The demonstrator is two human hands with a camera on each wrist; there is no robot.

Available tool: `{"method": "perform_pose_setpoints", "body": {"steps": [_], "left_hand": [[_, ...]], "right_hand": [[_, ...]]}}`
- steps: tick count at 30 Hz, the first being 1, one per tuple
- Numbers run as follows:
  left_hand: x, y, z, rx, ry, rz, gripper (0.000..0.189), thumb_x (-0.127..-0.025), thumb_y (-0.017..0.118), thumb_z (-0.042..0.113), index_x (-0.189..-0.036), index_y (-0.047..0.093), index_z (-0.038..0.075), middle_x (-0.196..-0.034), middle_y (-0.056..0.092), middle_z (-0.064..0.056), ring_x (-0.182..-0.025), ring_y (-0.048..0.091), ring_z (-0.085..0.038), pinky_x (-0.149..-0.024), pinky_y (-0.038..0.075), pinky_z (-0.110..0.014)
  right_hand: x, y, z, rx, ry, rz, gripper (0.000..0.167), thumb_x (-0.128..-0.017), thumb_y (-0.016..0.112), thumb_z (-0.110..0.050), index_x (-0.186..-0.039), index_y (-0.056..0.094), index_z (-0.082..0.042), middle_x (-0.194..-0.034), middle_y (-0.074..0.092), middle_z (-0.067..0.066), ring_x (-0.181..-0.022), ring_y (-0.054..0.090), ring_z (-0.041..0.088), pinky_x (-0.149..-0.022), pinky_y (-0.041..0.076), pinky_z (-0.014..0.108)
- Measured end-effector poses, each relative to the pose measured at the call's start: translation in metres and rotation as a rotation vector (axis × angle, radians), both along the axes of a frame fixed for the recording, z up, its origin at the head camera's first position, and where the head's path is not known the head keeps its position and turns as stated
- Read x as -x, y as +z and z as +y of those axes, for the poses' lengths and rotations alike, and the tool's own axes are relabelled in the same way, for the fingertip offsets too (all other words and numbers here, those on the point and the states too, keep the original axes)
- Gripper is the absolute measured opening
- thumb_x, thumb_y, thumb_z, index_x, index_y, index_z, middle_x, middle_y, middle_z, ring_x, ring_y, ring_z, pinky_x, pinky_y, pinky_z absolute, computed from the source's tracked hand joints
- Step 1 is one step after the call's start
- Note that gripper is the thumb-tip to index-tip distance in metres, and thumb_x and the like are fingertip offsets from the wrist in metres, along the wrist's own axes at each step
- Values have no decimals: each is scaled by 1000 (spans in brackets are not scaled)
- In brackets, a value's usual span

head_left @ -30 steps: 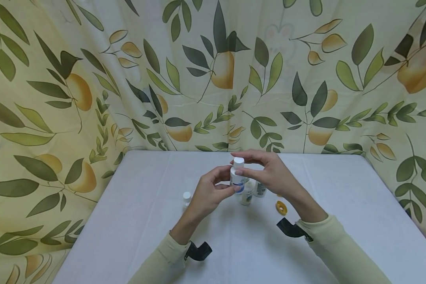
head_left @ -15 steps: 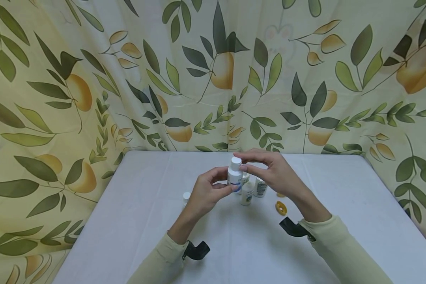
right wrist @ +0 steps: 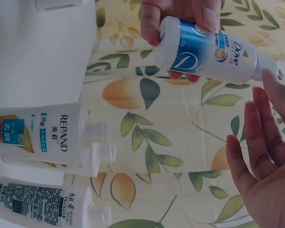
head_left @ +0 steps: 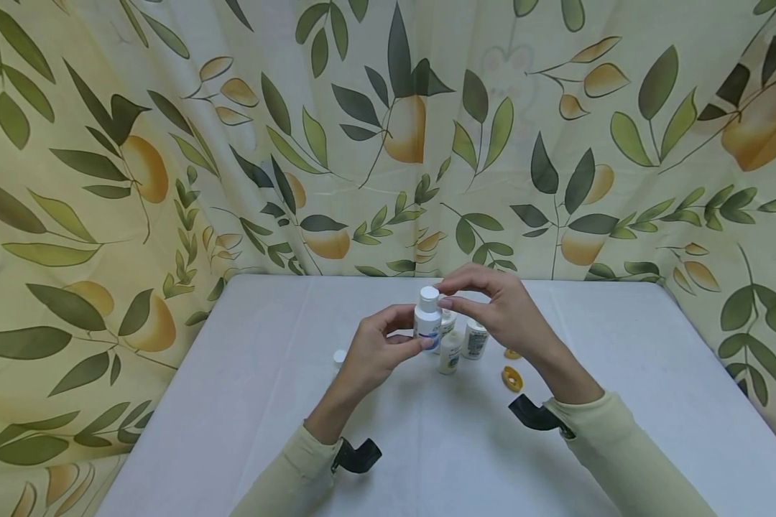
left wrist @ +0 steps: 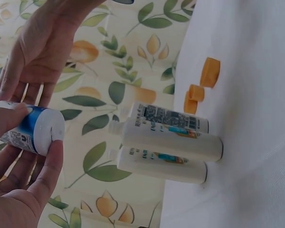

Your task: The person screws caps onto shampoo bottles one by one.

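Blue and white bottle point(right wrist: 206, 50), orange caps point(left wrist: 210, 72), leaf-patterned curtain point(head_left: 362, 208)

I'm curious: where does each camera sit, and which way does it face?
Head: on the person's head, facing forward and down over the white table; the left hand, right hand and sleeves show.
Left wrist: worn there, facing the Dove bottle, three standing bottles and orange pieces, all sideways in the picture; parts of both hands show.
Right wrist: worn there, facing the Dove bottle from another side; parts of both hands show.
Shared by both wrist views: Dove bottle, standing bottles, patterned curtain.
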State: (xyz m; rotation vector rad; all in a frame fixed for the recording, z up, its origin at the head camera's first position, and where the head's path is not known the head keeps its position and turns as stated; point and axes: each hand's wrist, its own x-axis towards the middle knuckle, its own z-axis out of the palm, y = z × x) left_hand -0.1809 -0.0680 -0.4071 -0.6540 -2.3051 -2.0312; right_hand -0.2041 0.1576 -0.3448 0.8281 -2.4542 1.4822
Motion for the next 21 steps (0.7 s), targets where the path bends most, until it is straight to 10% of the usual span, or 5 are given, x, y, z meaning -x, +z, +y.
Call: {"method": "perform_pose_setpoints", "body": {"steps": [21], "left_hand": [[-3,2,5,3,-30,11,47,-88,80,7,-132,64,10,-123,67,-6,-111,65,-21,-91,59,-28]], "right_hand": [[-2,1,-7,24,40,-29,32,-87,82,-16,-117,71,-14,-115,69,-3,-108,64,15,-106,49,48]]}}
